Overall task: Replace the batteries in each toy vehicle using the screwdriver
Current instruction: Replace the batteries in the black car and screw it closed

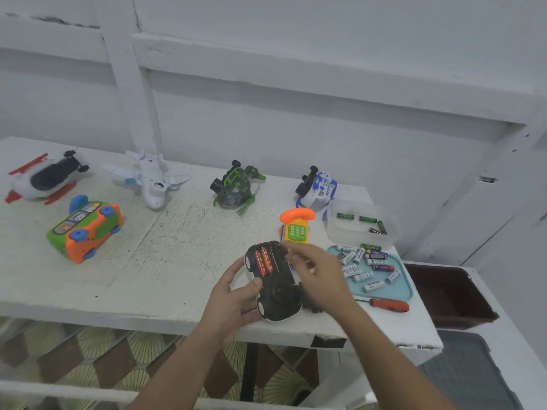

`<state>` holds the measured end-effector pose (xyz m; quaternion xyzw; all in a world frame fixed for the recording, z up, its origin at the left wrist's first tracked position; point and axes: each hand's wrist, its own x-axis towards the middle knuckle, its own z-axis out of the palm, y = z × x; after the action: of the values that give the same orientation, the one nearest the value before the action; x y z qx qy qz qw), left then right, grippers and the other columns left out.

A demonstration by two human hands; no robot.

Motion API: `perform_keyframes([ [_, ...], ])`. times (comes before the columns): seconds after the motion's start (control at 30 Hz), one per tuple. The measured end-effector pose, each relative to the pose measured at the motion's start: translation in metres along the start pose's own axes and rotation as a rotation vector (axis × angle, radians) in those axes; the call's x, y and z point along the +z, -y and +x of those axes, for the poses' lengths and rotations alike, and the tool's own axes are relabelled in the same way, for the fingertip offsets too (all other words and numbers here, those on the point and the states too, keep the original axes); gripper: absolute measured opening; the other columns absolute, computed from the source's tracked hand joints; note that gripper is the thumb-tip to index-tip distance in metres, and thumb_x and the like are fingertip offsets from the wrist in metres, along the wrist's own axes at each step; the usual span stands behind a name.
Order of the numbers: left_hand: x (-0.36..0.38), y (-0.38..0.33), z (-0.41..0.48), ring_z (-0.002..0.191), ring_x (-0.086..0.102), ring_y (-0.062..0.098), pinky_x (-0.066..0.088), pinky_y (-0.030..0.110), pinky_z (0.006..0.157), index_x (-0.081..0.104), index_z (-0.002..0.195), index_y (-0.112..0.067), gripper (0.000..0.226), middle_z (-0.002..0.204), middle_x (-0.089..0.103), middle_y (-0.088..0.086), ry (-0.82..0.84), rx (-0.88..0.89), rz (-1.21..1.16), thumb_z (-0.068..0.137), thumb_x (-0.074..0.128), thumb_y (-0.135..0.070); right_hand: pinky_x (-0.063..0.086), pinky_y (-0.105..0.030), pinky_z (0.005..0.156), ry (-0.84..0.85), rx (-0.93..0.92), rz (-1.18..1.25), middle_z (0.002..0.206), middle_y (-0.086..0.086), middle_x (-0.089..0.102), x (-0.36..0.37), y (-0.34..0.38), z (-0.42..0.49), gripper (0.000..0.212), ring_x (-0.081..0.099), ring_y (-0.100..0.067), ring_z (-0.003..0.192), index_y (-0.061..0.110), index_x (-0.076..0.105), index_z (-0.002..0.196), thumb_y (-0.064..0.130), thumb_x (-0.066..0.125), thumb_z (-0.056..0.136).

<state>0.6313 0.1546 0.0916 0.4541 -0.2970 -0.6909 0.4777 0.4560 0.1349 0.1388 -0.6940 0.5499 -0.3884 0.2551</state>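
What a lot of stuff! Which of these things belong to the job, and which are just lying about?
Job: black car in the left hand, right hand by its red batteries, screwdriver, battery tray, clear tub; plane and bus waiting.
Lying about: toy phone, brown box.

Your left hand (pixel 233 294) and right hand (pixel 321 275) are both bare. The forearms (pixel 183 365) behind them are uncovered from the wrists to the bottom edge of the view, where they are cut off. The thumbnail (pixel 258 281) on your left hand looks short and plain. Your right hand is slightly blurred, so its nails and finer details cannot be made out.
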Motion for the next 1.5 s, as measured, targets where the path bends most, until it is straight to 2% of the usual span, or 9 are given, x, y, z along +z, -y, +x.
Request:
perform_keyframes([
  [0.2,-0.001,0.000,-0.001,0.088,0.074,0.035,0.058,0.049,0.080,0.051,0.127,-0.037,0.051,0.104,0.075,0.017,0.001,-0.004,0.011,0.088,0.067,-0.008,0.045,-0.033,0.077,-0.388,0.465,-0.468,0.096,-0.010,0.070,-0.088,-0.059,0.020,0.019,0.062,-0.028,0.087,0.013,0.069,0.091,0.010,0.051,0.088],
  [0.37,-0.001,-0.001,-0.002,0.089,0.074,0.035,0.059,0.048,0.079,0.052,0.123,-0.038,0.048,0.104,0.075,0.016,0.006,-0.001,0.008,0.088,0.066,-0.008,0.038,-0.036,0.092,-0.128,0.885,-0.803,0.094,-0.005,0.060,-0.118,-0.098,0.016,0.017,0.057,-0.029,0.101,0.016,0.058,0.088,0.031,0.061,0.081],
  [0.57,-0.001,-0.001,-0.002,0.086,0.075,0.034,0.061,0.043,0.071,0.052,0.121,-0.039,0.046,0.102,0.076,0.016,0.006,-0.005,0.011,0.088,0.066,-0.009,0.040,-0.036,0.093,-0.090,0.808,-0.781,0.096,0.000,0.064,-0.119,-0.103,0.012,0.004,0.058,-0.026,0.103,0.032,0.063,0.080,0.032,0.068,0.081],
  [0.67,0.000,-0.002,-0.002,0.087,0.075,0.034,0.061,0.044,0.071,0.053,0.119,-0.040,0.045,0.103,0.076,0.016,0.011,-0.006,0.007,0.089,0.066,-0.008,0.041,-0.040,0.093,-0.077,0.764,-0.756,0.094,0.000,0.065,-0.123,-0.103,0.011,0.019,0.057,-0.026,0.099,0.029,0.058,0.070,0.020,0.064,0.085],
  [0.83,-0.001,-0.001,-0.002,0.087,0.075,0.035,0.060,0.045,0.073,0.051,0.126,-0.037,0.049,0.104,0.075,0.017,0.006,-0.008,0.018,0.089,0.066,-0.007,0.039,-0.036,0.085,-0.137,0.651,-0.647,0.092,-0.002,0.065,-0.129,-0.090,0.013,0.008,0.055,-0.022,0.085,0.022,0.058,0.085,0.018,0.059,0.092],
  [0.93,0.000,-0.002,-0.002,0.086,0.075,0.034,0.061,0.044,0.071,0.052,0.122,-0.038,0.047,0.102,0.075,0.017,0.007,-0.005,0.016,0.089,0.065,-0.007,0.039,-0.028,0.064,-0.195,0.489,-0.436,0.087,-0.005,0.064,-0.124,-0.061,0.012,0.006,0.053,-0.018,0.074,0.012,0.058,0.087,0.014,0.060,0.092],
  [1.13,0.000,-0.001,-0.002,0.085,0.075,0.033,0.059,0.046,0.075,0.052,0.121,-0.040,0.047,0.101,0.076,0.014,-0.007,0.000,0.012,0.089,0.066,-0.008,0.043,-0.025,0.060,-0.178,0.391,0.132,0.082,-0.006,0.066,-0.046,0.001,-0.001,0.010,0.056,-0.014,0.068,0.012,0.062,0.080,0.016,0.068,0.087],
  [1.3,0.002,-0.001,-0.002,0.072,0.074,0.026,0.059,0.040,0.066,0.051,0.126,-0.037,0.049,0.087,0.077,0.008,0.002,0.011,0.008,0.090,0.065,-0.006,0.040,-0.009,0.059,-0.236,0.287,0.121,0.075,0.006,0.062,0.021,0.005,-0.015,0.009,0.056,0.001,0.070,0.013,0.060,0.079,0.014,0.067,0.086],
  [1.5,0.002,-0.002,-0.003,0.074,0.075,0.028,0.060,0.037,0.062,0.052,0.122,-0.038,0.046,0.092,0.077,0.013,0.012,0.009,-0.013,0.091,0.064,-0.005,0.044,-0.025,0.071,-0.340,0.126,-0.004,0.080,0.006,0.061,0.051,0.002,-0.016,0.014,0.056,-0.010,0.079,0.021,0.056,0.084,0.010,0.064,0.084],
])
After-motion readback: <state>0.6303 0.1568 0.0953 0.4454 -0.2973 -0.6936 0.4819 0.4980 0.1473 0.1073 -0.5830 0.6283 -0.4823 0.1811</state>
